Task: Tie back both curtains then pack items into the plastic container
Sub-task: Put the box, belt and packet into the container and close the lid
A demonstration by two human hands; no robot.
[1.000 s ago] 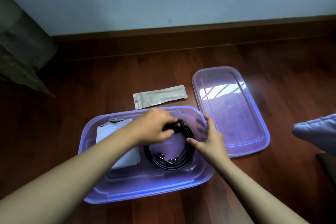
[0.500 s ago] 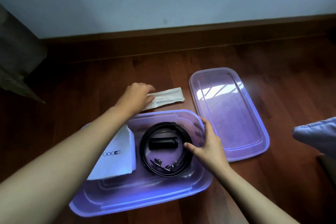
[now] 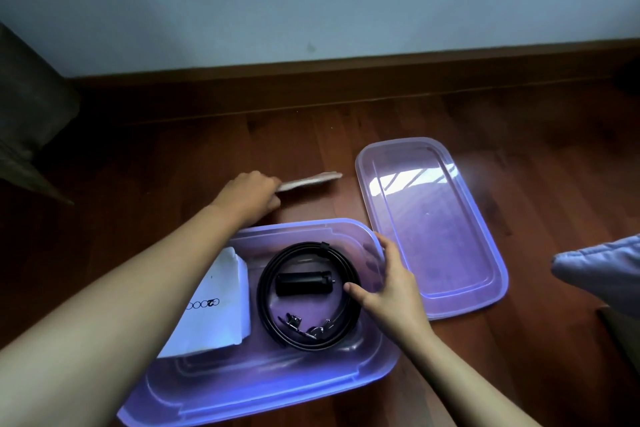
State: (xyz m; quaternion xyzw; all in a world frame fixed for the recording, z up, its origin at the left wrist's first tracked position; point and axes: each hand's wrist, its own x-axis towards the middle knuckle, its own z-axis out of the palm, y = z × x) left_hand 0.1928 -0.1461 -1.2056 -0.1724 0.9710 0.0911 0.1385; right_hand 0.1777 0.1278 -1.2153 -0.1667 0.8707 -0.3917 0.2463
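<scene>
**Open container partly packed, pouch held outside it**

A dark wooden floor [image 3: 173, 166] fills most of the frame, and everything lies on it.

The plastic container [image 3: 294, 392], translucent purple and open at the top, sits in the lower centre. Its lid [image 3: 429, 229] lies flat on the floor just to the right, close by the container's far right corner and angled a little away from it. A pale quilted cushion [image 3: 602, 267] juts in from the right edge.

Inside the container, a white packet [image 3: 221, 308] with a printed logo leans in the left half, partly hidden by the left forearm. In the right half a black cable [image 3: 265, 288] is coiled into a ring. Within the ring lie a short black cylinder [image 3: 303, 283], towards the top, and a small cluster of metal fittings [image 3: 304, 326], at the bottom.

The hands are well apart. The right hand [image 3: 388, 288] rests on the container's right wall with its fingers loosely spread, its thumb reaching inside beside the coil. The left hand [image 3: 249, 194] is above the container in the frame, outside it, its fingers curled round one end of a flat pale pouch [image 3: 311, 180]. The pouch is blurred and points right towards the lid.
</scene>
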